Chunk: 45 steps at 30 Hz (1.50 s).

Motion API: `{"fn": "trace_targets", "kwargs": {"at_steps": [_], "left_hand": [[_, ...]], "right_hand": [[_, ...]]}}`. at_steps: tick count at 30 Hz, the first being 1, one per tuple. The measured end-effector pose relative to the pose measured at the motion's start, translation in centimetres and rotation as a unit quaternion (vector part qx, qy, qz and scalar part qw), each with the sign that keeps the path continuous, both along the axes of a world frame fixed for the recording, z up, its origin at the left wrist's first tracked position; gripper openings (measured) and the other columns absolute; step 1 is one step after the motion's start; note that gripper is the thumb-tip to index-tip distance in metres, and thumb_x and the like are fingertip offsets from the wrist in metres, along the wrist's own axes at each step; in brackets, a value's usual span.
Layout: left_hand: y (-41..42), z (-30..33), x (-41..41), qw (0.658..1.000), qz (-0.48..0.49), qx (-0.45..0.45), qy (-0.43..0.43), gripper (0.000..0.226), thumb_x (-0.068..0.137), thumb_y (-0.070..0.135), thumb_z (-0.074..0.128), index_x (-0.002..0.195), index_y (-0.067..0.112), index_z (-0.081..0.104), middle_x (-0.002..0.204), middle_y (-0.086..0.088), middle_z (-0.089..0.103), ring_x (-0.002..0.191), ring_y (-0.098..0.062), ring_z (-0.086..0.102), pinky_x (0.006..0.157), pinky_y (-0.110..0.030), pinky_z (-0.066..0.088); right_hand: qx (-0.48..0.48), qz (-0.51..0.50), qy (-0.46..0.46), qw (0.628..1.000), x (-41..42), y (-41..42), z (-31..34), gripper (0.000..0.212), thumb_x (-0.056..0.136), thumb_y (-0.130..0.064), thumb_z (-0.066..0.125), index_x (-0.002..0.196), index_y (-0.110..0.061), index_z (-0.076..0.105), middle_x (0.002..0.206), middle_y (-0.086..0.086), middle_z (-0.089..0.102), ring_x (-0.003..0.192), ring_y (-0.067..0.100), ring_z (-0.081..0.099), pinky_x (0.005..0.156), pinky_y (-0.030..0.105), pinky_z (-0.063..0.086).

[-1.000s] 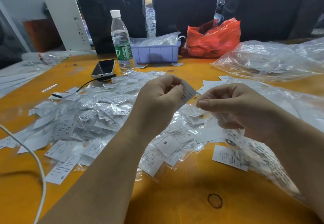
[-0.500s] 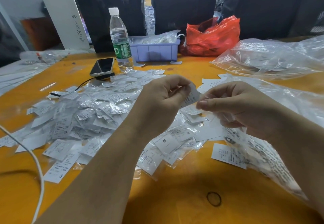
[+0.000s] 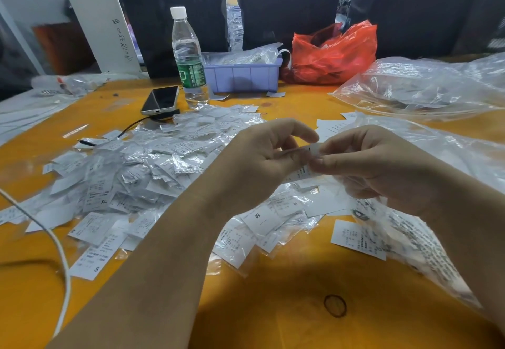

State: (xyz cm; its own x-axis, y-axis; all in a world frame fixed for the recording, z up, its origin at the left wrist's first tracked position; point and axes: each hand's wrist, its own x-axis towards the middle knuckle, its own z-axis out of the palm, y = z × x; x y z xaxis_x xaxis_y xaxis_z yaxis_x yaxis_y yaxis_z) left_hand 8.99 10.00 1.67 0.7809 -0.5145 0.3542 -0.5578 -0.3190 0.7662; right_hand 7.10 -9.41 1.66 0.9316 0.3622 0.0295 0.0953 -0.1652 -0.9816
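Above the orange tabletop, over the right edge of a wide heap of bagged size labels, we have both hands raised and almost touching. Our left grip is curled, pinching one end of a small white label. Our right grip pinches the other end between thumb and forefinger. That label sits in the air between them, clear of the heap.
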Motion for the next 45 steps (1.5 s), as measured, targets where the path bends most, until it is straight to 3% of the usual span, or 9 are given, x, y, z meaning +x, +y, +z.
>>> {"fn": "trace_targets", "kwargs": {"at_steps": [5, 10, 14, 20, 22, 25, 31, 42, 45], "left_hand": [[0.5, 0.1, 0.4, 0.998, -0.037, 0.017, 0.052, 0.022, 0.091, 0.025, 0.065, 0.113, 0.028, 0.063, 0.077, 0.006, 0.063, 0.072, -0.010, 0.058, 0.065, -0.025, 0.046], [0.9, 0.2, 0.4, 0.991, -0.086, 0.038, 0.093, 0.035, 0.090, 0.018, 0.067, 0.121, 0.029, 0.058, 0.076, 0.007, 0.065, 0.070, -0.008, 0.057, 0.063, -0.023, 0.045], [0.8, 0.3, 0.3, 0.990, -0.086, 0.054, 0.099, 0.039, 0.089, 0.021, 0.069, 0.123, 0.033, 0.055, 0.077, 0.005, 0.066, 0.070, -0.013, 0.056, 0.062, -0.028, 0.043], [0.5, 0.1, 0.4, 0.994, -0.016, 0.008, 0.109, 0.024, 0.083, 0.022, 0.075, 0.105, 0.018, 0.066, 0.080, 0.002, 0.071, 0.070, -0.007, 0.067, 0.063, -0.023, 0.055], [0.5, 0.1, 0.4, 0.992, -0.018, -0.002, 0.122, 0.010, 0.085, 0.016, 0.073, 0.093, 0.013, 0.070, 0.070, 0.009, 0.068, 0.058, 0.000, 0.059, 0.053, -0.012, 0.045], [0.7, 0.1, 0.6, 0.991, -0.016, -0.002, 0.132, 0.000, 0.087, 0.013, 0.070, 0.087, 0.013, 0.070, 0.065, 0.008, 0.064, 0.054, -0.003, 0.054, 0.049, -0.013, 0.040], [1.4, 0.6, 1.0, 0.984, -0.009, -0.070, 0.165, 0.006, 0.076, 0.020, 0.068, 0.077, 0.021, 0.073, 0.070, 0.000, 0.065, 0.053, -0.007, 0.047, 0.047, -0.017, 0.037], [1.0, 0.6, 1.0, 0.981, 0.032, -0.125, 0.144, 0.012, 0.072, 0.020, 0.063, 0.080, 0.015, 0.070, 0.067, 0.001, 0.061, 0.049, -0.007, 0.045, 0.046, -0.016, 0.036], [0.9, 0.6, 1.0, 0.980, 0.042, -0.133, 0.139, 0.012, 0.071, 0.021, 0.063, 0.079, 0.015, 0.071, 0.065, 0.002, 0.062, 0.049, -0.007, 0.045, 0.046, -0.017, 0.036]], "right_hand": [[-0.004, 0.008, 0.012, 1.000, 0.0, -0.2, 0.2, 0.040, 0.062, -0.027, 0.077, 0.093, 0.000, 0.074, 0.051, 0.004, 0.024, 0.039, 0.009, 0.019, 0.036, 0.017, 0.021], [-0.014, 0.030, 0.020, 0.999, -0.3, -0.2, 0.5, 0.028, 0.062, -0.030, 0.076, 0.080, -0.009, 0.076, 0.047, 0.003, 0.026, 0.039, 0.010, 0.020, 0.038, 0.019, 0.019], [-0.023, 0.036, 0.020, 0.999, -0.3, -0.1, 0.4, 0.030, 0.064, -0.030, 0.075, 0.080, -0.004, 0.074, 0.049, 0.005, 0.025, 0.041, 0.011, 0.019, 0.038, 0.020, 0.018], [-0.012, 0.005, 0.012, 1.000, -0.2, -0.2, 0.3, 0.022, 0.069, -0.026, 0.073, 0.079, -0.007, 0.075, 0.048, 0.005, 0.028, 0.040, 0.011, 0.021, 0.037, 0.018, 0.021], [-0.004, -0.014, 0.008, 1.000, -0.1, -0.3, 0.3, 0.027, 0.067, -0.026, 0.073, 0.081, -0.003, 0.074, 0.049, 0.006, 0.028, 0.040, 0.011, 0.022, 0.036, 0.019, 0.021], [0.002, -0.023, 0.012, 1.000, -0.1, -0.3, 0.4, 0.032, 0.065, -0.026, 0.074, 0.084, -0.001, 0.073, 0.048, 0.004, 0.034, 0.039, 0.009, 0.022, 0.037, 0.019, 0.019], [0.002, -0.020, 0.017, 1.000, -0.1, -0.5, 0.5, 0.027, 0.068, -0.021, 0.072, 0.085, 0.000, 0.069, 0.052, 0.001, 0.049, 0.040, 0.008, 0.024, 0.038, 0.019, 0.017], [-0.022, -0.004, 0.007, 1.000, -0.1, -0.3, 0.3, 0.050, 0.060, -0.031, 0.077, 0.090, 0.008, 0.068, 0.059, 0.008, 0.048, 0.039, 0.008, 0.028, 0.038, 0.017, 0.023], [-0.024, 0.000, 0.003, 1.000, 0.0, -0.3, 0.3, 0.045, 0.060, -0.032, 0.078, 0.086, 0.004, 0.069, 0.059, 0.007, 0.050, 0.040, 0.008, 0.029, 0.038, 0.017, 0.022]]}}
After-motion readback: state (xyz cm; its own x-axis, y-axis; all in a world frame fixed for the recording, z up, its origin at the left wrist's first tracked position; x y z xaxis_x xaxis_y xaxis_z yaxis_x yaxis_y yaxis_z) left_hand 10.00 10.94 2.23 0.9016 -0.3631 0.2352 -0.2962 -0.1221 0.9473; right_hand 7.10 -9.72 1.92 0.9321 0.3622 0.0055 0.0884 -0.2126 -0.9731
